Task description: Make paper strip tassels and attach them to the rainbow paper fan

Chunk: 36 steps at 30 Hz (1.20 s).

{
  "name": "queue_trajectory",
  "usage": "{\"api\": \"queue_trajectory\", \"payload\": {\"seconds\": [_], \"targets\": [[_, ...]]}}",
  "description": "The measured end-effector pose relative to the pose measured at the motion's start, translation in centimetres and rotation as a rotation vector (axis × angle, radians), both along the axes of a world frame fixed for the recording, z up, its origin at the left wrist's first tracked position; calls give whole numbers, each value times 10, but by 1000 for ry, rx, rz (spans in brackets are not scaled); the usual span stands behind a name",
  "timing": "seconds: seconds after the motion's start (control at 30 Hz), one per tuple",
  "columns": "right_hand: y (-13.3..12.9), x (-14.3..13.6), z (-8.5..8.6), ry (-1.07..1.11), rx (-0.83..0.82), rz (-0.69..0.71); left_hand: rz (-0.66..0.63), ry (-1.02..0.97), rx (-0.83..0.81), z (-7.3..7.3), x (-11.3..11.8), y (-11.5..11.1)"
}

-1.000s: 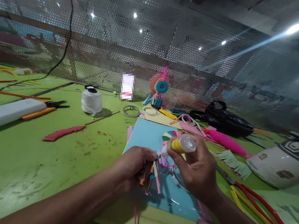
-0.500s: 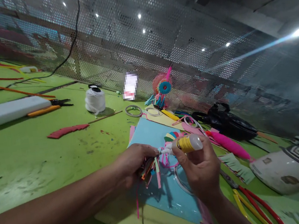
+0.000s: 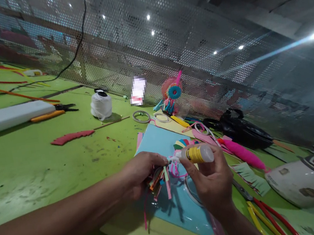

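My right hand (image 3: 212, 179) is closed around a glue bottle (image 3: 195, 155) with a yellow label, tipped on its side with its white nozzle pointing left. The nozzle is at the top of a bundle of multicoloured paper strips (image 3: 161, 181), which my left hand (image 3: 143, 170) pinches. Whether the tip touches the strips I cannot tell. Below both hands lies a light blue sheet (image 3: 159, 136) on top of yellow and pink ones. Pink string (image 3: 177, 171) and a tape ring (image 3: 192, 190) are on the blue sheet, partly behind my right hand.
White thread on a spool (image 3: 101, 105), a red paper piece on a stick (image 3: 72, 137) and pliers (image 3: 53, 111) are at left. Scissors or cutters with red and yellow handles (image 3: 263, 211), a pink roll (image 3: 244, 154) and a white appliance (image 3: 297, 181) stand right. A mesh wall (image 3: 124, 48) rises behind.
Both hands keep their hold, with the glue bottle still at the paper strips. The whole view has shifted very slightly.
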State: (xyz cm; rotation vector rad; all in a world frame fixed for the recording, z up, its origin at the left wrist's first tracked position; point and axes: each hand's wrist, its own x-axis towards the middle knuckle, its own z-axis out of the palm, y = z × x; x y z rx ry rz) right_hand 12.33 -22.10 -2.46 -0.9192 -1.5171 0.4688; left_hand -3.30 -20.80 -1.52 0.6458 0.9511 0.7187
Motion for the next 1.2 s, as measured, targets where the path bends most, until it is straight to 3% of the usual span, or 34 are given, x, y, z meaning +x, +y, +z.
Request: {"api": "queue_trajectory", "payload": {"seconds": [0.43,0.87,1.2], "targets": [[-1,3,-5,-71,34,-47,42,-64,41,-3,3,0],[-2,5,-5,-165,41,-78,42,19,111,-12,7,1],[1,2,-1,-91,6,-51,44,53,94,-3,6,-1]]}}
